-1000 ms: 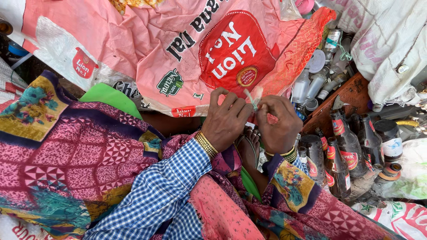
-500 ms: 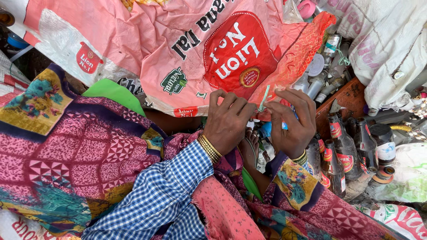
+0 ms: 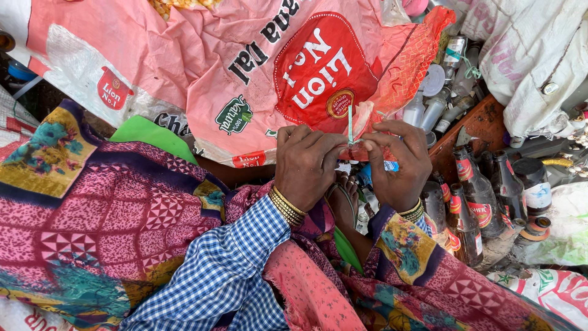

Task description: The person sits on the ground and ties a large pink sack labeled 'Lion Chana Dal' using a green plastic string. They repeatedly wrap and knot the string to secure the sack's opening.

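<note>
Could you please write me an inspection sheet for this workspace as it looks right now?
Surface: no table; patterned pink cloth fills the lower view.
Job's things: pink woven sack, its edge bunched at the fingertips; thin pale green cord rising from the pinch.
Clutter: brown glass bottles at right, clear bottles above them, white sack top right.
Grippers: left hand and right hand both pinch the sack edge and cord.
Cables: nothing seen.
Surroundings: green sheet under the sack.

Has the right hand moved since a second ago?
Yes. The right hand has risen slightly toward the pink sack, away from the brown bottles, and now pinches a pale green string with the left hand.
</note>
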